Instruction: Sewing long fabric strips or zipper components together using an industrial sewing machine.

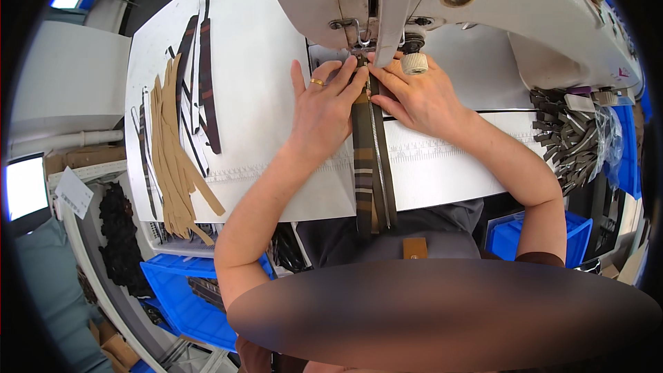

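Note:
A long zipper [378, 148] with metal teeth and dark tape lies along a brown and olive striped fabric strip [363, 173]. Both run from the sewing machine's presser foot [362, 47] toward me and over the table's near edge. My left hand [323, 107], a ring on one finger, presses its fingertips onto the striped strip just in front of the foot; its little finger sticks out. My right hand [425, 97] holds the zipper's right edge, thumb nearer me and forefinger close to the foot. The needle and the ends under the foot are hidden.
The machine's white arm [552, 34] reaches over from the right. Tan strips [169, 152] and dark strips [207, 90] lie on the white table's left. A heap of dark zipper pieces [570, 141] sits at right. Blue bins [200, 297] stand below the table.

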Tool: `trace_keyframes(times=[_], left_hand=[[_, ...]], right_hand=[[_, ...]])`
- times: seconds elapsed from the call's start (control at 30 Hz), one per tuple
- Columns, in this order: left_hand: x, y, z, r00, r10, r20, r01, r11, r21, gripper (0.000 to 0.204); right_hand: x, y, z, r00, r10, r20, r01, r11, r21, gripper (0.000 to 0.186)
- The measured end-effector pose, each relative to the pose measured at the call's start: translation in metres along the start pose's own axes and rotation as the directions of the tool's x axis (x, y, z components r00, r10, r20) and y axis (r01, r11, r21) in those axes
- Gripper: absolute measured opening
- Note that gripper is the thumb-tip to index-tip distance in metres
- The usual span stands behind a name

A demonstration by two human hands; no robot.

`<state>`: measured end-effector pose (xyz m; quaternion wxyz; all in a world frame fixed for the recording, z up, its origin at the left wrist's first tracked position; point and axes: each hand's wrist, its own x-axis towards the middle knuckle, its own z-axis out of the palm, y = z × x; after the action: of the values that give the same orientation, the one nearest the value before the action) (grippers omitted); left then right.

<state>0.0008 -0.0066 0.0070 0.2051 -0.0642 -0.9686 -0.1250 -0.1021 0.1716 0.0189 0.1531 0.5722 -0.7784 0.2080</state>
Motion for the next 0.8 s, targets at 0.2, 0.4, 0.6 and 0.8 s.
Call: trace_keyframes(times=[0.2,0.4,0.6,0.8], left_hand=[[-0.001,0.002,0.0,0.999,-0.036,0.02,0.036,0.999,-0.022,0.039],[-0.003,0.002,-0.001,0.999,-0.036,0.034,0.036,0.999,-0.021,0.041],[0.001,0.0,0.001,0.999,-0.022,0.023,0.023,0.999,-0.036,0.04],[-0.002,0.004,0.002,0.999,0.037,-0.039,-0.032,0.992,0.124,0.033]], right_hand=[[0.003,0.01,0.002,0.991,0.131,0.03,-0.133,0.985,0.111,0.042],[0.008,0.025,0.006,0.999,-0.04,0.013,0.04,0.999,-0.019,0.057],[0.005,0.02,0.0,0.993,0.092,0.075,-0.096,0.994,0.047,0.046],[0.001,0.015,0.002,0.989,-0.118,-0.086,0.118,0.993,-0.002,0.037]])
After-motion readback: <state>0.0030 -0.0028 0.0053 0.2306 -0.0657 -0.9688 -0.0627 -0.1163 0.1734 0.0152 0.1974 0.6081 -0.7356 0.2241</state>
